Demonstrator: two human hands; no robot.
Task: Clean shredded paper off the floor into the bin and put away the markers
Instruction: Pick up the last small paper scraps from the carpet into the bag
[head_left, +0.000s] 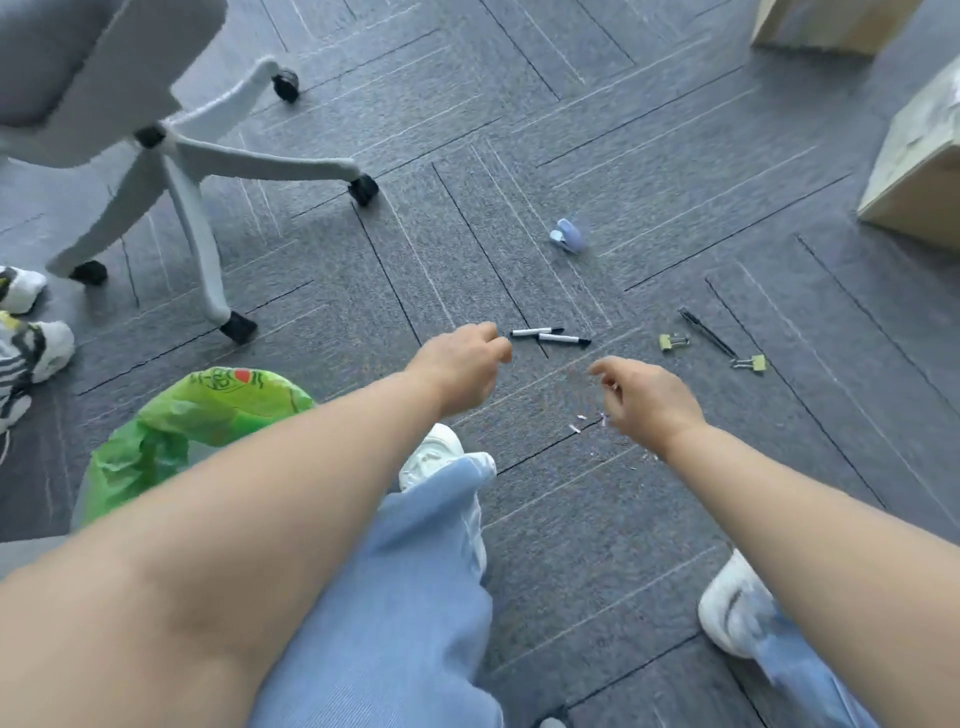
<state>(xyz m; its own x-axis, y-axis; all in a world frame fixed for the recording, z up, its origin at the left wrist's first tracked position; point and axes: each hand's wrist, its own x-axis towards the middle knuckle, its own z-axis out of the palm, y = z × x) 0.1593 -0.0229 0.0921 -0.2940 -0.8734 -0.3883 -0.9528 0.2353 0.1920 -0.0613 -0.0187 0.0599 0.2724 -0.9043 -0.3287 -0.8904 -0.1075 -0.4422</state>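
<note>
Two white markers with black caps (550, 335) lie side by side on the grey carpet. My left hand (462, 366) hovers just left of them, fingers curled loosely, nothing visible in it. My right hand (644, 397) hangs to the lower right of the markers, fingers bent downward over a few small white paper shreds (576, 427) on the floor; whether it pinches a shred I cannot make out. The bin lined with a green bag (171, 431) stands at the left, partly hidden behind my left forearm.
A grey office chair base on castors (187, 171) stands at the upper left. A small blue stapler (567, 236), two binder clips (674, 341) and a dark pen (707, 332) lie on the carpet. Wooden boxes (914, 171) sit at the upper right. Someone's shoes (31, 343) show at the left edge.
</note>
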